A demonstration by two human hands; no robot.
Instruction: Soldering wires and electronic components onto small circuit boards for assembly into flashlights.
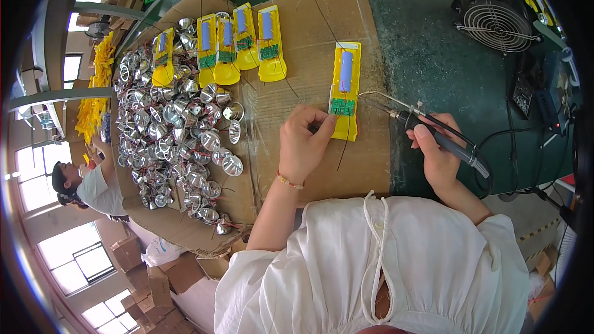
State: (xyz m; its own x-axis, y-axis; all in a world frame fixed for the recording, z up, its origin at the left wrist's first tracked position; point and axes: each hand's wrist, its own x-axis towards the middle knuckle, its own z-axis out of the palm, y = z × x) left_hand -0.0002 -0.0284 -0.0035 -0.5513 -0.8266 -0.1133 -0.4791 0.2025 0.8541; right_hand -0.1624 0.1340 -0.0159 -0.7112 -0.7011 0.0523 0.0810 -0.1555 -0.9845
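A yellow flashlight housing lies on the cardboard in front of me, with a blue-violet battery cell and a green circuit board in it. Thin dark wires stick out at both its ends. My left hand is closed in a pinch at the board's lower left edge; whatever is between the fingertips is hidden. In my right hand is a soldering iron with a thin curved metal feed tube. The tube's end is close to the board's right side.
To the left lies a big heap of shiny reflector cups with wires. Several similar yellow housings rest along its far side. A metal-grilled fan stands at the far right, near a dark box with cables. Another person is at the left.
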